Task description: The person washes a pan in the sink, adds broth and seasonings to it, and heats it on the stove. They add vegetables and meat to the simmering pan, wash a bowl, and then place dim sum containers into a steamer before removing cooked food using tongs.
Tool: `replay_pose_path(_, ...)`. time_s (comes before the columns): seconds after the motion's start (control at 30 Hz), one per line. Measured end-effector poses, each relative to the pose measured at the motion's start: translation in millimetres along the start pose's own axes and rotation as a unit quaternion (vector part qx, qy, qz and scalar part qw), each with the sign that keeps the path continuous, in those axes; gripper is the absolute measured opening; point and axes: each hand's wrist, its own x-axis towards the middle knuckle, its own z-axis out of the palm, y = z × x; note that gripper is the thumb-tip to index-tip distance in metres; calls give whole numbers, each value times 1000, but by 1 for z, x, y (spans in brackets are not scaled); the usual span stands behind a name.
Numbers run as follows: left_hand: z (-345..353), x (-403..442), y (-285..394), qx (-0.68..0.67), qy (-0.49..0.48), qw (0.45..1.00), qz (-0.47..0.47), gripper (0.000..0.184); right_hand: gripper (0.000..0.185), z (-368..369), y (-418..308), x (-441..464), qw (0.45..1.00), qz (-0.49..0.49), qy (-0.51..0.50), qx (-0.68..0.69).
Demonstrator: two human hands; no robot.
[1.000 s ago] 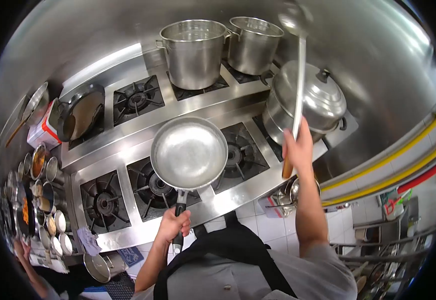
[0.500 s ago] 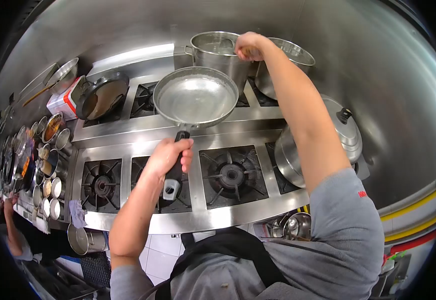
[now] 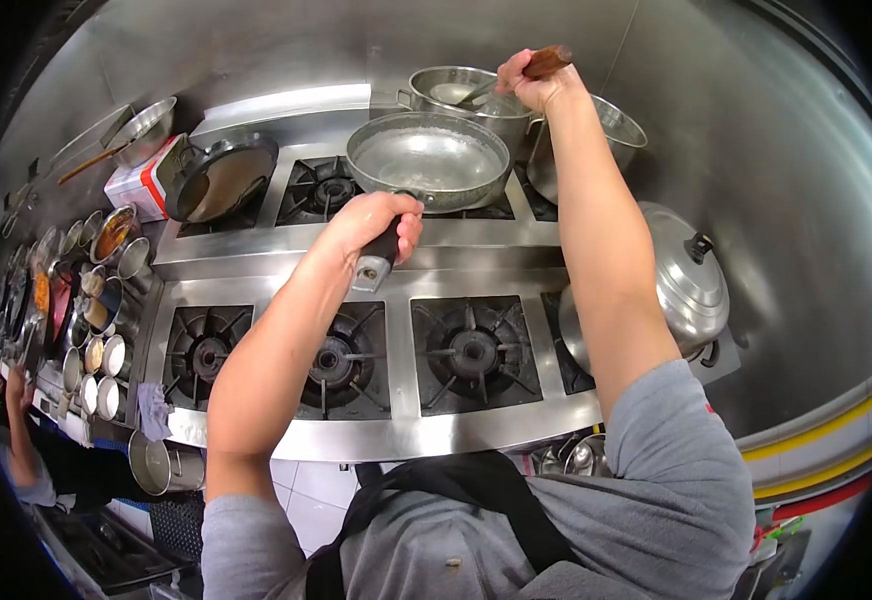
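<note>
My left hand [image 3: 380,224] is wrapped round the black handle of a metal frying pan [image 3: 428,158], which is held up over the back row of the stove. Just behind the pan stands a tall open steel pot [image 3: 516,128]. Above that pot my right hand [image 3: 539,88] grips the wooden-ended handle of a ladle [image 3: 480,92]. The ladle's shaft slants down into the pot, where its bowl is hard to make out. A second tall pot [image 3: 623,128] is partly hidden behind my right forearm.
A lidded pot [image 3: 691,285] stands at the right of the stove [image 3: 436,436]. A dark wok [image 3: 224,185] and a white-and-red tin [image 3: 144,188] are at the back left. Many small containers line the far left, near another person's arm [image 3: 20,425].
Both hands have moved forward over the back burners. The pan came up and away from the front burners, and the ladle swung from upright at the right to dipping into the back pot.
</note>
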Motion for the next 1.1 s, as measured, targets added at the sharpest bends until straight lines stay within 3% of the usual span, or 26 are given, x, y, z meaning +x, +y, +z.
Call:
replay_pose_path(0.13, -7, 1, 7, 14, -27, 1000, 1, 18, 28, 12, 20, -29, 999, -9, -52, 8)
replay_pose_path(0.2, -11, 1, 12, 2, -55, 998, -21, 19, 91, 15, 35, -57, 996, 7, -83, -13)
replay_pose_path(0.27, -18, 4, 20, 5, -83, 996, -15, 20, 90, 18, 47, -81, 996, 11, -85, -22)
replay_pose_path(0.33, -18, -3, 26, 2, -84, 996, 22, 20, 43, 12, 56, -97, 991, 2, -132, -34)
replay_pose_path(0.4, -19, -5, 37, 14, -85, 996, 33, 22, 65, 16, 77, -131, 997, -43, -52, -27)
replay_pose_path(0.5, -16, -9, 44, 11, -117, 990, 75, 25, 26, 5, 116, -168, 987, -89, -57, -119)
replay_pose_path(0.53, -27, 5, 51, 17, -140, 988, 59, 26, 26, -6, 113, -169, 988, -77, -50, -123)
replay_pose_path(0.57, -24, 9, 54, 3, -111, 992, 56, 22, 38, -18, 102, -171, 993, 8, -68, -96)
replay_pose_path(0.63, -25, 9, 55, -14, -87, 995, 55, 19, 54, -22, 116, -179, 987, 73, -59, -130)
replay_pose_path(0.7, -24, 8, 53, -9, -98, 992, 77, 13, 49, -22, 125, -187, 972, 52, -1, -230)
replay_pose_path(0.73, -24, 8, 53, -7, -104, 992, 77, 13, 33, -24, 124, -188, 941, 29, 29, -336)
replay_pose_path(0.77, -22, -5, 47, 18, -89, 993, 79, 19, 31, -24, 127, -194, 892, -5, 57, -448)
replay_pose_path(0.8, -21, -16, 44, 45, -75, 993, 83, 26, 29, -22, 136, -202, 829, -40, 85, -551)
replay_pose_path(0.83, -25, -16, 42, 46, -89, 991, 88, 25, 8, -23, 149, -209, 739, -103, 129, -653)
replay_pose_path(0.87, -33, -11, 42, 60, -133, 985, 90, 25, 10, -19, 155, -216, 677, -104, 123, -718)
replay_pose_path(0.93, -34, -16, 44, 38, -99, 994, 39, 26, 12, -14, 149, -225, 631, -110, 108, -760)
replay_pose_path(0.97, -45, -6, 42, 93, -128, 984, 85, 27, 12, -11, 142, -225, 633, -120, 109, -757)
replay_pose_path(1.07, -49, -11, 45, 38, -112, 992, 37, 26, 12, 3, 114, -208, 590, -160, 115, -783)
replay_pose_path(1.1, -51, -12, 46, 25, -97, 995, 9, 24, 25, 9, 105, -194, 570, -167, 122, -795)
